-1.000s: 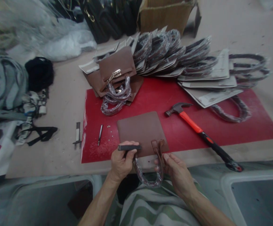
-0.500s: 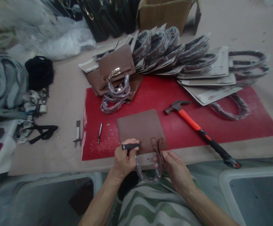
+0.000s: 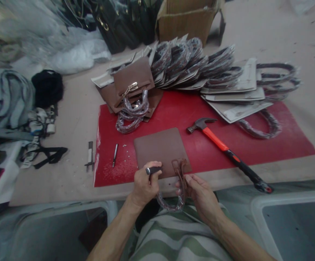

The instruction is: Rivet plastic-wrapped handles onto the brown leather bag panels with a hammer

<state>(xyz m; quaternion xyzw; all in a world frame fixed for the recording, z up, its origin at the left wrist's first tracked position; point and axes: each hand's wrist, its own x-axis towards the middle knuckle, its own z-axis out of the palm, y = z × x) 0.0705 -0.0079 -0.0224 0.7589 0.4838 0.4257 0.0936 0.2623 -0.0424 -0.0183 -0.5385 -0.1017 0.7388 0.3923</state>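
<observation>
My left hand (image 3: 144, 185) is closed around a short black-handled tool (image 3: 154, 169) with a silver end cap; its working tip is hidden. Beside it, a flat brown leather bag panel (image 3: 160, 146) lies at the near edge of the red mat (image 3: 228, 145). A plastic-wrapped bag handle (image 3: 171, 207) loops below the panel, over the table edge. My right hand (image 3: 202, 192) pinches the handle's brown leather end strap (image 3: 184, 177) between thumb and fingers, at the panel's lower right corner.
A claw hammer (image 3: 217, 139) lies right of the panel. A metal punch rod (image 3: 115, 155) and a pronged tool (image 3: 90, 156) are to the left. Brown bag pieces (image 3: 133, 74) and stacked panels with wrapped handles (image 3: 233, 90) lie behind, before a cardboard box (image 3: 184, 21).
The black-handled tool has tilted slightly in my left hand, its capped end shifting right. My right hand keeps its pinch on the strap. The camera view has shifted a little.
</observation>
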